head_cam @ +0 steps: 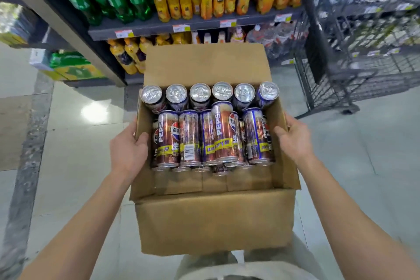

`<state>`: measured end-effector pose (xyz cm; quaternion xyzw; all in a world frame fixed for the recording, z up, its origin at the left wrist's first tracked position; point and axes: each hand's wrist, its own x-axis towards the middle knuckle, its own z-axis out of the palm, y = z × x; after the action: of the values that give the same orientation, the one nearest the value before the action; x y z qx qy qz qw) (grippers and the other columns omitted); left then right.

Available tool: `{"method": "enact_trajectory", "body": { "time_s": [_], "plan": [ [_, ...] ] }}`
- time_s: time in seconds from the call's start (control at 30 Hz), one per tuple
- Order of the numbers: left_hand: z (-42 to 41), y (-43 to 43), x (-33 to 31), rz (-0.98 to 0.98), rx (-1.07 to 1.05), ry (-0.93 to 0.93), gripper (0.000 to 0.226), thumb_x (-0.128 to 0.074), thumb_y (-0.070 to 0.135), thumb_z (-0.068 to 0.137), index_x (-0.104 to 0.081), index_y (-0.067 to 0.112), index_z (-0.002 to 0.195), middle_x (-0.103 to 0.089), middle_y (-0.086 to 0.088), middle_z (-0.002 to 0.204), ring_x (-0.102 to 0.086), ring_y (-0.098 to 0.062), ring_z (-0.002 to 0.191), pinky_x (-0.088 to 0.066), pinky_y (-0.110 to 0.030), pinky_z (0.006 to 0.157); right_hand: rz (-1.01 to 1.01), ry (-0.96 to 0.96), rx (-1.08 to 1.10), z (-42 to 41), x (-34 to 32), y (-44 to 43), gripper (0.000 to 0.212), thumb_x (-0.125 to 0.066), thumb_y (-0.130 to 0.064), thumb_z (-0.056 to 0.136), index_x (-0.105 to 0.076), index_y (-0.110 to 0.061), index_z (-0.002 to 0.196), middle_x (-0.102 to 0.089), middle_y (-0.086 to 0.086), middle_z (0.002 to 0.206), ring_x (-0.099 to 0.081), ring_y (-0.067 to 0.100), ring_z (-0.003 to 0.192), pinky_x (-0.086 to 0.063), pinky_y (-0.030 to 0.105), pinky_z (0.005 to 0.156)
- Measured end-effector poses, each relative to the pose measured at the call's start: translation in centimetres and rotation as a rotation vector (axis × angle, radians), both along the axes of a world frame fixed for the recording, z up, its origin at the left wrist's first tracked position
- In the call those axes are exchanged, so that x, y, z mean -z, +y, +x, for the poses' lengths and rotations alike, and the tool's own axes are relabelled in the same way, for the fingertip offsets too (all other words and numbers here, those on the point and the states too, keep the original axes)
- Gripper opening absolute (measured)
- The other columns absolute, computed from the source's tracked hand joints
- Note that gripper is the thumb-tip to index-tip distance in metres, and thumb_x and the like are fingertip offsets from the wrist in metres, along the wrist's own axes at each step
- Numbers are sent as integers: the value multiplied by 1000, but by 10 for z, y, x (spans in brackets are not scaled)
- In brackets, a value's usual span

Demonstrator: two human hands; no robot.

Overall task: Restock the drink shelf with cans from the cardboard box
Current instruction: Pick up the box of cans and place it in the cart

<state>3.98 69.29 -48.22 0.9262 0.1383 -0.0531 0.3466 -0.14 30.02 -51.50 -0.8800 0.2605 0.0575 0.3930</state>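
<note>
The cardboard box [216,223] is held up in front of the person's body, above the tiled floor [75,154], and just before the drink shelf [159,28]. Its flaps are open. The left hand [128,150] grips the left wall of the box, with the thumb hooked over the rim. The right hand [293,141] holds the right wall in the same manner; it is a little blurred, but the thumb seems to lie over the edge too. What carries the bottom of the box, I cannot tell.

Inside, one row of cans [200,94] stands upright at the far side, and more cans [218,134] lie on their sides on top of others. No can is taken out yet.

I judge the full box to be heavy, and its thin walls may bend under such a grip, so support from below would be safer. The lying cans are smooth and round and can roll if the box tilts. A single can is stiff and rather light; it is best taken around its middle, and one of the loose top cans should go first.
</note>
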Motion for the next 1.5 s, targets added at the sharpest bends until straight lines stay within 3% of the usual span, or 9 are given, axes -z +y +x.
{"method": "enact_trajectory", "body": {
  "time_s": [0.17, 0.27, 0.37, 0.43, 0.8, 0.97, 1.1, 1.3, 1.5],
  "plan": [
    [-51, -32, -22, 22, 0, 13, 47, -59, 18, 100, -59, 28, 147, -65, -5, 61, -57, -12, 62, -44, -30, 73, 19, -59, 14, -64, -32, -30, 47, -57, -22, 86, -58, -38, 130, -77, 2, 102, -70, 29, 93, -58, 45, 86],
    [-86, -62, -37, 37, 2, 10, 46, -59, 19, 101, -60, 28, 146, -64, -6, 59, -56, -7, 63, -41, -29, 72, 21, -80, 5, -99, -46, -60, 41, -59, -15, 90, -63, -33, 126, -76, 1, 98, -70, 29, 91, -57, 39, 83],
    [-124, -97, -56, 62, 13, -5, 44, -60, 19, 100, -62, 30, 143, -64, -9, 60, -56, -9, 63, -36, -12, 62, 9, -83, -16, -131, -61, -96, 40, -60, -7, 93, -68, -28, 127, -73, 0, 93, -67, 26, 89, -49, 29, 76],
    [-146, -121, -68, 76, 22, 1, 43, -61, 19, 100, -64, 31, 141, -65, -10, 62, -57, -10, 63, -34, -7, 59, -13, -89, -31, -152, -68, -122, 37, -61, -8, 92, -69, -29, 122, -74, 1, 94, -68, 26, 90, -51, 31, 77],
    [-224, -255, -113, 40, 45, 3, 45, -64, 17, 98, -65, 26, 142, -65, -8, 62, -54, -5, 66, -33, -16, 60, -71, -75, 20, -251, -126, -249, 42, -62, -9, 93, -68, -32, 128, -71, 1, 91, -65, 26, 92, -44, 28, 76],
    [-217, -316, -132, 13, 118, -69, 46, -65, 15, 97, -65, 29, 141, -66, 6, 68, -57, -9, 69, -36, -27, 71, -120, -80, 89, -268, -147, -306, 37, -65, -13, 91, -70, -32, 122, -75, 8, 97, -67, 33, 94, -51, 35, 80],
    [-191, -361, -139, 55, 214, -118, 44, -64, 16, 95, -68, 36, 134, -78, -1, 105, -66, -30, 106, -39, -31, 79, -113, -115, 125, -263, -166, -352, 36, -66, -8, 90, -72, -28, 120, -72, 3, 91, -64, 26, 88, -45, 31, 76],
    [-136, -441, -151, 96, 322, -151, 40, -65, 14, 95, -70, 32, 131, -77, -12, 106, -63, -38, 106, -29, -31, 72, -148, -113, 171, -231, -179, -425, 33, -67, -8, 89, -73, -28, 114, -72, 1, 91, -65, 25, 92, -48, 34, 79],
    [-74, -526, -159, 59, 336, -183, 48, -65, 13, 95, -66, 37, 137, -77, -7, 105, -64, -37, 106, -31, -32, 71, -161, -120, 230, -176, -190, -502, 31, -67, -8, 90, -74, -31, 110, -73, -1, 88, -66, 18, 82, -47, 33, 74]
  ]
}}
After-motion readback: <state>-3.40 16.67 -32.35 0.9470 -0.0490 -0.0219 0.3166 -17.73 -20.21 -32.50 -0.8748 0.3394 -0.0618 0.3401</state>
